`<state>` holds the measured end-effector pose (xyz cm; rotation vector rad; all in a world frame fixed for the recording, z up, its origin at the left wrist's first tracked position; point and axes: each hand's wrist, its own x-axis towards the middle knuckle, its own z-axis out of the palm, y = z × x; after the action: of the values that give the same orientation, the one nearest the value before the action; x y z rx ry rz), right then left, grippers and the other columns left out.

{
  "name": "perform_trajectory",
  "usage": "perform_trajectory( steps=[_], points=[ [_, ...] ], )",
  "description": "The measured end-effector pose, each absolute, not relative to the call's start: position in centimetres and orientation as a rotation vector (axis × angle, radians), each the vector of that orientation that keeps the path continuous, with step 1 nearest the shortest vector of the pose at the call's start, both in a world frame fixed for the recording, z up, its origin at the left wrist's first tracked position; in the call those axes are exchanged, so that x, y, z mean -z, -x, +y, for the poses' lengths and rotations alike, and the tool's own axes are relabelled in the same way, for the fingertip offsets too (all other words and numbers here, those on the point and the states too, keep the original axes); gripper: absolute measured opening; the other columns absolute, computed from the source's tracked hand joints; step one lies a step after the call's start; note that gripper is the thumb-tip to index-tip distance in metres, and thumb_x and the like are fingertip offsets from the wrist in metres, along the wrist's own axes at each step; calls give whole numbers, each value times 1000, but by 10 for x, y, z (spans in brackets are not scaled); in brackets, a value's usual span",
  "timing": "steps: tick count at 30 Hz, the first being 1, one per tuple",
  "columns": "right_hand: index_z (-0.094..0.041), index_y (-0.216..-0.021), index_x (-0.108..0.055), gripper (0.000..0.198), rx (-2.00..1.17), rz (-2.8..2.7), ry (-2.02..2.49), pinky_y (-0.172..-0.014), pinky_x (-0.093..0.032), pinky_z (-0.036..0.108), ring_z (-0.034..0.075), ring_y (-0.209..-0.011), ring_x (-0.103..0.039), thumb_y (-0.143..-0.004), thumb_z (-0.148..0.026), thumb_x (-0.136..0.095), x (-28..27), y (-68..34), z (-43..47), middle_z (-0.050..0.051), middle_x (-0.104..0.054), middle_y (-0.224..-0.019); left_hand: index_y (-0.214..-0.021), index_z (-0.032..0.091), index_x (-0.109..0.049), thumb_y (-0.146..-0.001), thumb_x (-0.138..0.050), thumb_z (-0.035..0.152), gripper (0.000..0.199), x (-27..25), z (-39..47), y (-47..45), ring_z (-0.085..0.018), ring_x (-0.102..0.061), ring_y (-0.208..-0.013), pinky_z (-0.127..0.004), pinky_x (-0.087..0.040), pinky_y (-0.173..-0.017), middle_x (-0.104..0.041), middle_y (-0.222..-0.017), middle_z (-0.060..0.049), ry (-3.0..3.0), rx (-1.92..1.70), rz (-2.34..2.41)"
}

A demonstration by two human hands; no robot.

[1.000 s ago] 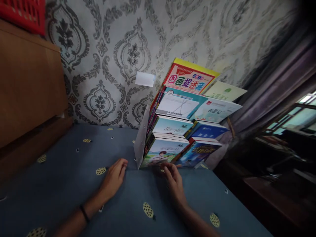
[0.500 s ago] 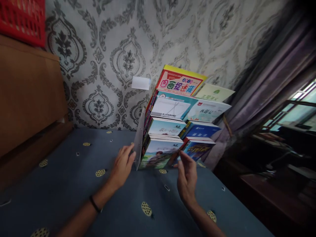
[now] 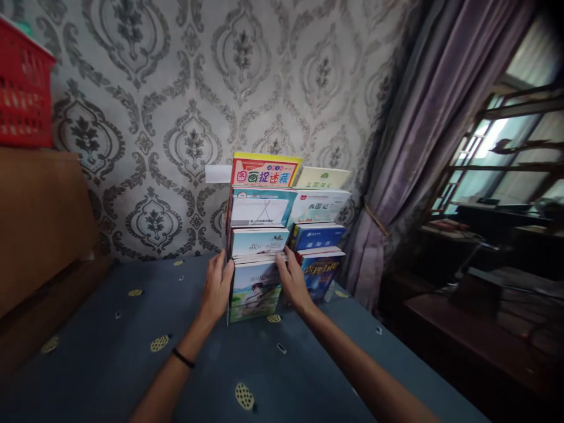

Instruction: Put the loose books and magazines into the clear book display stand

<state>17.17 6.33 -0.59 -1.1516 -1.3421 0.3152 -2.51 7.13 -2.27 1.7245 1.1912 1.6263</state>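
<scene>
A tiered stand of books faces me, with two columns of books stepping up toward the back. My left hand (image 3: 217,286) lies along the stand's left side, fingers stretched, thumb by the front edge. At the front left are books with a green-and-blue landscape cover (image 3: 255,288). My right hand (image 3: 292,278) holds their right edge, thumb near the top and fingers in the gap between the columns. Behind them stand pale blue books (image 3: 259,242), a teal-and-white book (image 3: 262,210) and a red-and-yellow picture book (image 3: 267,170). Fingertips of both hands are partly hidden.
The right column holds a dark blue fantasy-style book (image 3: 319,275), a blue book (image 3: 321,237), a white book (image 3: 319,207) and a pale green one (image 3: 326,177). A red basket (image 3: 24,88) tops the brown box (image 3: 42,205) at left. A tied curtain (image 3: 396,176) hangs right.
My right hand has moved up and in from below the stand to the front-left books' right edge. My left hand has come against the stand's side. The camera view has turned, levelling the stand.
</scene>
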Motion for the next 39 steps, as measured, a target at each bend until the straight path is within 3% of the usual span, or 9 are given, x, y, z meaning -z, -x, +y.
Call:
perform_trajectory(
  steps=[6, 14, 22, 27, 33, 39],
  points=[
    [-23, -127, -63, 55, -357, -1307, 1104, -106, -46, 48, 31, -122, -62, -90, -61, -49, 1, -172, 67, 11, -70, -129, -141, 20, -55, -100, -37, 48, 53, 16, 68, 24, -25, -44, -141, -47, -33, -120, -56, -141, -14, -1803, -1596, 1174],
    [-21, -118, -64, 48, -379, -1362, 1114, -101, -49, 47, 31, -112, -66, -91, -56, -46, -7, -175, 61, 12, -72, -123, -140, 17, -57, -100, -33, 51, 58, 13, 68, 23, -26, -41, -142, -50, -31, -121, -56, -139, -16, -1828, -1573, 1211],
    [-25, -120, -65, 44, -401, -1352, 1048, -105, -48, 45, 29, -117, -65, -92, -54, -47, -7, -178, 59, 8, -71, -128, -141, 19, -56, -99, -34, 59, 62, 7, 65, 26, -26, -43, -143, -47, -28, -123, -55, -146, -13, -1846, -1568, 1192],
    [-19, -127, -62, 48, -412, -1381, 1082, -106, -47, 47, 30, -119, -64, -94, -49, -44, -7, -180, 60, 13, -69, -130, -141, 18, -56, -97, -34, 66, 69, -2, 57, 21, -25, -39, -145, -43, -22, -125, -51, -152, -13, -1850, -1523, 1171],
    [-21, -128, -63, 45, -404, -1396, 1083, -105, -48, 47, 30, -117, -66, -96, -46, -45, -4, -181, 60, 11, -71, -126, -144, 19, -53, -96, -35, 67, 70, -4, 57, 21, -27, -39, -146, -45, -23, -125, -51, -152, -13, -1873, -1480, 1173],
    [-20, -134, -60, 45, -78, -1448, 960, -109, -48, 46, 27, -125, -61, -99, -43, -46, -20, -212, 38, 13, -66, -134, -153, 17, -41, -95, -38, 67, 77, -4, 55, 32, -26, -34, -150, -45, -21, -126, -39, -161, -13, -1788, -1388, 1252]
  ],
)
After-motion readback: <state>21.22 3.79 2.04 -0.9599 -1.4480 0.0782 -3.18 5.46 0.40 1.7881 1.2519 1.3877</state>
